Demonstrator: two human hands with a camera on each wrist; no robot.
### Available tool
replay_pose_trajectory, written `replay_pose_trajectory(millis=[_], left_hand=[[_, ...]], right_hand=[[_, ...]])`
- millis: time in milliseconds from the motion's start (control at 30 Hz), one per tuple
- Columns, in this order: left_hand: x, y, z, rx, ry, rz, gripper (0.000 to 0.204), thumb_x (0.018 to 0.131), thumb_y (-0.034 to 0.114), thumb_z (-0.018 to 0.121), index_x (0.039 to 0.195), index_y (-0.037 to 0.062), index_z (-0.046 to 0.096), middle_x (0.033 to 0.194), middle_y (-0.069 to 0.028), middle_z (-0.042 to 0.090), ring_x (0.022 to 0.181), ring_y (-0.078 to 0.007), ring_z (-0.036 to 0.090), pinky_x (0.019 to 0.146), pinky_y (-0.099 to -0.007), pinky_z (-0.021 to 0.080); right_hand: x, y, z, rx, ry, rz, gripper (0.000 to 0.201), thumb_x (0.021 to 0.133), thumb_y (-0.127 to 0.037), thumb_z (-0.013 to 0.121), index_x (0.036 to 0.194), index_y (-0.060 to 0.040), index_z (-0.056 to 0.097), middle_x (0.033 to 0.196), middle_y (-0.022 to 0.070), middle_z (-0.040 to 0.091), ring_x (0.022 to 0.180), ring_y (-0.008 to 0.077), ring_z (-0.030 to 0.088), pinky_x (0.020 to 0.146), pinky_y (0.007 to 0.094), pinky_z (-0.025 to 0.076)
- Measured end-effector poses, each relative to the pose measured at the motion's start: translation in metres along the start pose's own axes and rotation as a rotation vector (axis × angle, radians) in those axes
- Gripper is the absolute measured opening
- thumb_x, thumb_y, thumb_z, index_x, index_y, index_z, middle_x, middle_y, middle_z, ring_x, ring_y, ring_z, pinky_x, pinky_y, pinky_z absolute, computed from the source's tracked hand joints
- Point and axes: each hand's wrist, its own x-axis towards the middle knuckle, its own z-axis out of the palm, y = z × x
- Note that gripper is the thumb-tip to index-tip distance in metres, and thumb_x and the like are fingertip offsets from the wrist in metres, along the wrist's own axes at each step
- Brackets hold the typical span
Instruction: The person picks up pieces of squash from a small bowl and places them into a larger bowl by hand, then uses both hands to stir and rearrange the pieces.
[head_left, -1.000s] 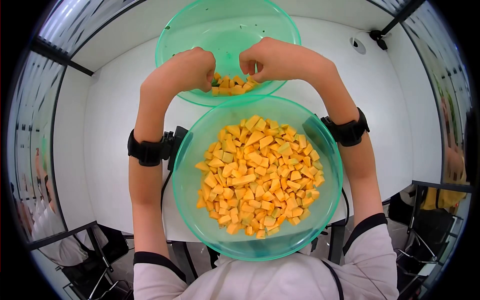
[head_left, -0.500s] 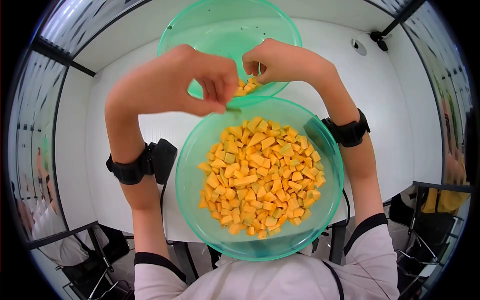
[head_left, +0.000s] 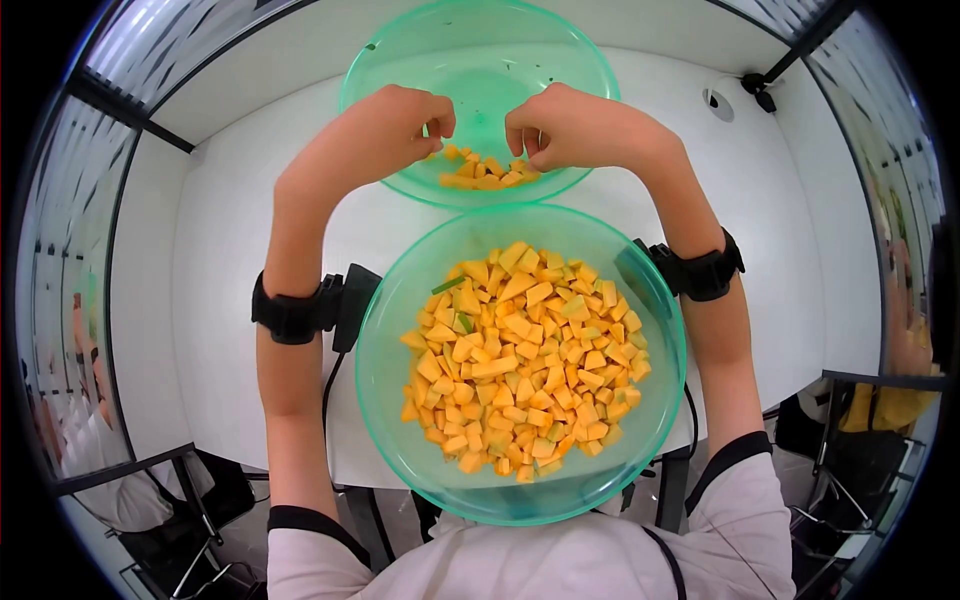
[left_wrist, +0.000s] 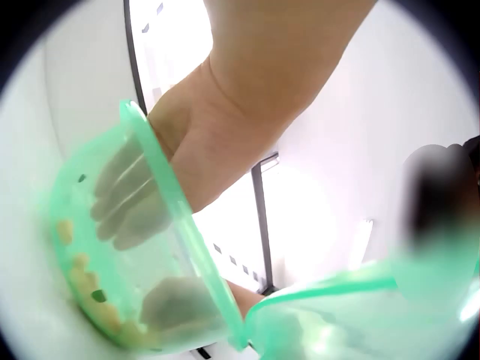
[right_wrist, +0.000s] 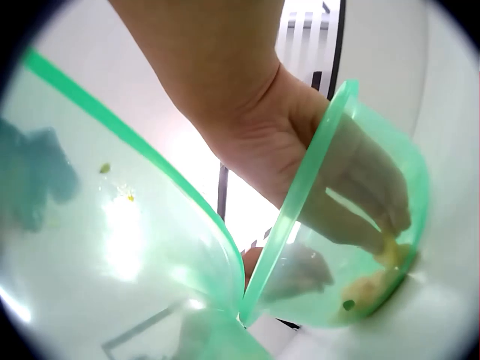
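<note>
The near translucent green bowl [head_left: 372,400] holds a heap of orange pumpkin chunks [head_left: 520,360], with green strips [head_left: 447,285] lying on top at its far left. Beyond it is a second green bowl [head_left: 480,45], with a small group of pumpkin chunks [head_left: 485,175] on its near side. My left hand [head_left: 385,135] reaches over the far bowl's left side, fingers loosely bent and holding nothing. In the right wrist view, my right hand [right_wrist: 352,191] pinches a pumpkin chunk [right_wrist: 390,251] low inside that bowl, its thumb and fingertips on either side.
Small dark green bits [head_left: 371,46] cling to the far bowl's wall. The two bowls stand rim to rim on a white table [head_left: 760,250] with low white walls behind. Black wrist cameras [head_left: 355,305] with cables flank the near bowl.
My left hand swung over the near bowl with a green piece, let go, and returned to the far bowl. Green strips now lie on the heap. My right hand stayed in the far bowl.
</note>
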Motion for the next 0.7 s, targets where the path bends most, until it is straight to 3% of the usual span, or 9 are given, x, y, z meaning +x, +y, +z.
replay_pose_trajectory(millis=[133, 267, 467, 500, 700], left_hand=[[0.002, -0.004, 0.011, 0.039, 0.064, -0.018, 0.015, 0.085, 0.011, 0.062, 0.098, 0.0047, 0.06, 0.095, -0.0068, 0.063, 0.088, -0.0208, 0.059, 0.076, -0.0344, 0.048], [0.001, 0.002, 0.007, 0.026, -0.058, -0.114, 0.026, 0.083, 0.014, 0.062, 0.108, 0.0066, 0.062, 0.103, -0.0079, 0.063, 0.095, -0.0218, 0.059, 0.082, -0.0347, 0.048], [0.001, 0.002, 0.007, 0.054, -0.153, -0.13, 0.03, 0.082, 0.012, 0.062, 0.112, 0.0061, 0.062, 0.106, -0.0087, 0.064, 0.098, -0.0232, 0.059, 0.084, -0.0354, 0.048], [0.001, 0.003, 0.006, 0.037, -0.153, -0.152, 0.03, 0.082, 0.012, 0.062, 0.112, 0.0055, 0.061, 0.105, -0.0088, 0.065, 0.097, -0.0238, 0.059, 0.084, -0.0354, 0.048], [0.001, 0.001, 0.007, 0.004, -0.149, -0.151, 0.028, 0.083, 0.01, 0.062, 0.11, 0.0058, 0.061, 0.101, -0.0094, 0.066, 0.096, -0.0244, 0.06, 0.083, -0.0359, 0.047]], right_hand=[[0.0, 0.001, -0.002, 0.016, 0.023, -0.038, 0.013, 0.073, -0.007, 0.064, 0.083, 0.0003, 0.063, 0.069, 0.0084, 0.061, 0.063, 0.0187, 0.058, 0.057, 0.0302, 0.047], [0.002, 0.004, -0.003, 0.042, 0.039, -0.059, 0.01, 0.075, -0.006, 0.063, 0.083, 0.0005, 0.063, 0.07, 0.009, 0.06, 0.065, 0.0183, 0.059, 0.06, 0.0294, 0.048], [-0.004, 0.007, -0.012, 0.072, 0.233, -0.214, 0.009, 0.08, -0.006, 0.061, 0.088, -0.0012, 0.062, 0.078, 0.0074, 0.062, 0.073, 0.0166, 0.062, 0.066, 0.0286, 0.051], [-0.006, 0.003, -0.018, 0.075, 0.206, -0.184, 0.01, 0.082, -0.007, 0.061, 0.091, -0.0029, 0.062, 0.083, 0.0052, 0.064, 0.075, 0.0151, 0.061, 0.069, 0.0282, 0.051], [-0.029, -0.007, -0.046, 0.299, 0.087, -0.419, 0.013, 0.084, -0.009, 0.064, 0.096, -0.003, 0.063, 0.088, 0.0026, 0.065, 0.077, 0.0132, 0.061, 0.076, 0.0272, 0.051]])
